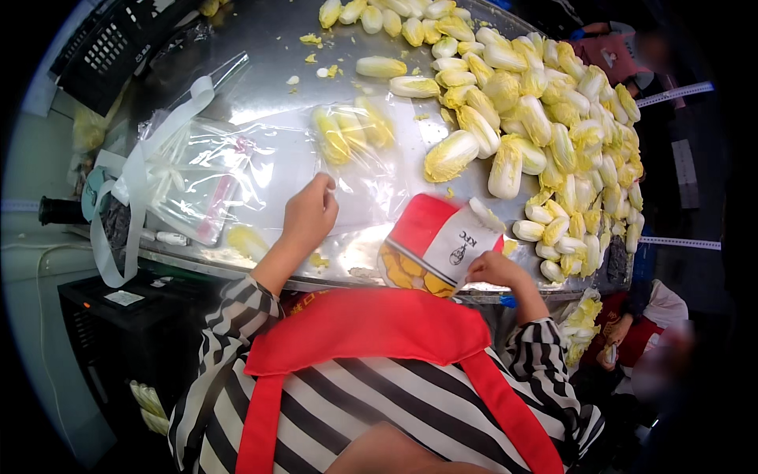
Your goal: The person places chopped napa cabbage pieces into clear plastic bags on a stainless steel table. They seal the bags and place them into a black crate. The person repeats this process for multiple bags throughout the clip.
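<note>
A red and white printed piece with the KFC mark and a fried-chicken picture hangs over the table's near edge. My right hand pinches its lower right side. Whether it is paper or cloth is unclear. Part of a pale cabbage shows at its upper edge. My left hand is over the table with curled fingers, beside a clear plastic bag. Whether the fingertips grip the film cannot be made out. Inside or under that film lie several small yellow napa cabbages.
Trimmed napa cabbages are heaped along the right of the metal table. A stack of clear bags and a white strap lie left. Black crates stand beyond. Another person's hands work at lower right.
</note>
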`<state>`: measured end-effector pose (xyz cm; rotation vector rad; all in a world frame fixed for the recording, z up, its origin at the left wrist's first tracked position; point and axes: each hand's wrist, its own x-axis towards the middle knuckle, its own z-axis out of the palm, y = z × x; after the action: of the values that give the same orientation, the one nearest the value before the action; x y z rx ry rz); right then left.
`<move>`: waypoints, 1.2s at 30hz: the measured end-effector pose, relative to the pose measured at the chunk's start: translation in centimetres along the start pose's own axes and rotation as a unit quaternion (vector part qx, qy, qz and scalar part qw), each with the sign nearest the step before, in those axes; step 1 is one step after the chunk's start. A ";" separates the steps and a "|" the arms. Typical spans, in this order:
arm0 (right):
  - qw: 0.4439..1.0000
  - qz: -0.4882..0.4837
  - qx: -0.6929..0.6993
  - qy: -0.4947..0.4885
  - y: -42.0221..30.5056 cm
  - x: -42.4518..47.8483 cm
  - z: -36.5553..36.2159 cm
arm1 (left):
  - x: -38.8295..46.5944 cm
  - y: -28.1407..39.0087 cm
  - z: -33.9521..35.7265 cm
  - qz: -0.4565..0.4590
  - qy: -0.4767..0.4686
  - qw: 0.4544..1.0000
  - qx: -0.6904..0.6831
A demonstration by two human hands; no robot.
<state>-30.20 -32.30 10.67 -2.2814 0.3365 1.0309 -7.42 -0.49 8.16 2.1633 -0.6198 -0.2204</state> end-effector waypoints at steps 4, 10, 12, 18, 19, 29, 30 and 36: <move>0.988 -0.078 0.113 -0.064 -2.7 1.6 -6.3 | -1.9 -2.3 1.6 -0.007 -0.012 0.995 0.102; 0.906 -0.213 0.011 0.366 -9.8 15.4 -18.2 | -1.0 -0.3 2.6 0.136 0.112 0.956 0.235; 0.850 -0.258 -0.089 0.451 -8.8 21.7 -19.6 | -0.3 0.3 2.9 0.140 0.103 0.955 0.240; 0.863 -0.150 -0.208 0.435 -9.1 26.5 -20.0 | 0.2 0.6 2.8 0.144 0.067 0.967 0.199; 0.876 -0.142 -0.167 0.430 -9.6 25.5 -19.8 | 0.3 0.6 2.6 0.132 0.063 0.973 0.179; 0.787 -0.258 0.554 -0.083 -12.6 10.9 -0.5 | 2.1 1.3 1.7 0.155 0.127 0.973 0.112; 0.801 -0.215 0.559 0.009 -13.7 11.1 0.9 | 2.2 1.2 1.7 0.158 0.129 0.973 0.108; 0.843 -0.224 0.219 0.437 -15.7 16.7 4.1 | 2.0 1.2 2.5 0.178 0.112 0.970 0.122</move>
<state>-14.43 -17.17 2.73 -2.0958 0.3216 -0.3515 -7.03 -3.89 7.66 2.2187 -0.9254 0.3046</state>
